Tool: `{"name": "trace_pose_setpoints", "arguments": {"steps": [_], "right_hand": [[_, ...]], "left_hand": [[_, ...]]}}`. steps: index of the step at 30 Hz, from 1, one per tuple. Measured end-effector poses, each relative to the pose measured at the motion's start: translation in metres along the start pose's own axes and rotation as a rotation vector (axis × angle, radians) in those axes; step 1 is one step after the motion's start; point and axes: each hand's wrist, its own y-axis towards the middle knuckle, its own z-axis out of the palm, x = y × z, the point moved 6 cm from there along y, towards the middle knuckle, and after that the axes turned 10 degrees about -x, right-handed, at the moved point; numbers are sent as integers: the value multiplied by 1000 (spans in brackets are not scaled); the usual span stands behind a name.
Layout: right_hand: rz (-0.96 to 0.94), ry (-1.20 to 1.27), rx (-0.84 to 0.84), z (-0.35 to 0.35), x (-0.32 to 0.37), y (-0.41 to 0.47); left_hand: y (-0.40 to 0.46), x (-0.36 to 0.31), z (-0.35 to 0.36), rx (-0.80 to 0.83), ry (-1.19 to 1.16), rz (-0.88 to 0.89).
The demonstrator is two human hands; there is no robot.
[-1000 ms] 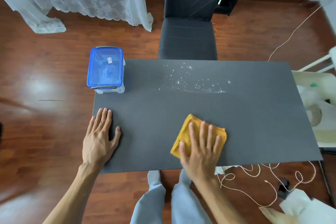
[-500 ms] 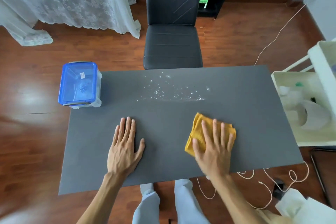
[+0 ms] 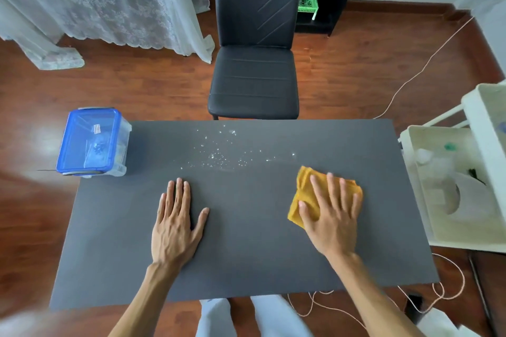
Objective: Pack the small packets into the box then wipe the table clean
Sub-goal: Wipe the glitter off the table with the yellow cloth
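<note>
A folded yellow cloth (image 3: 301,194) lies on the dark grey table (image 3: 246,268), right of the middle. My right hand (image 3: 331,216) presses flat on it with fingers spread. My left hand (image 3: 175,224) rests palm down on the bare tabletop, holding nothing. A patch of white crumbs or droplets (image 3: 221,156) is scattered on the table beyond both hands, just left of the cloth's far corner. The clear box with a blue lid (image 3: 91,142) stands shut at the far left corner, with packets dimly visible inside.
A black chair (image 3: 254,74) stands against the table's far edge. A white cart (image 3: 454,189) with items in it sits close to the right edge. Thin cables (image 3: 356,309) lie on the wooden floor near my legs. White curtains hang at the far left.
My right hand has slid the yellow cloth right and away from the near edge. My left hand has shifted from the table's left edge toward its middle. The camera view has moved left.
</note>
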Motion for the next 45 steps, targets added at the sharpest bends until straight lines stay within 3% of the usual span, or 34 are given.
{"name": "trace_pose_setpoints", "arguments": {"steps": [3,6,9,11,15,18,20,22,24,28,32,37,41,45], "right_hand": [[16,7,37,-9,1,-62],[-163,154,84,2,78,-78],[-339,260,81,16,147,-19],[-359,257,86,27,158,42],[-213,92,54,31,93,107],[-66,23,24,18,28,68],[-17,24,42,9,31,15],[-86,120,88,10,77,-27],[-275,195,126,19,145,-35],[-429,239,151,38,217,58],[-297,74,109,42,159,119],[-160,33,76,20,88,21],[-317,169,139,24,172,-39],[-532,232,149,42,258,40]], "left_hand": [[8,-5,1,-16,-1,-17],[26,-12,3,-30,-21,-33],[44,-11,5,-56,-44,-64],[53,-5,4,-74,-49,-73],[61,12,2,-89,-38,-68],[63,18,0,-85,-44,-81],[66,18,-1,-81,-42,-93],[67,17,-2,-75,-49,-101],[66,17,-3,-69,-63,-107],[68,23,-5,-71,-62,-72],[75,37,-9,-71,-38,-37],[79,48,-11,-61,-50,-64],[81,50,-18,-61,-119,-62],[80,57,-22,-57,-135,-19]]}}
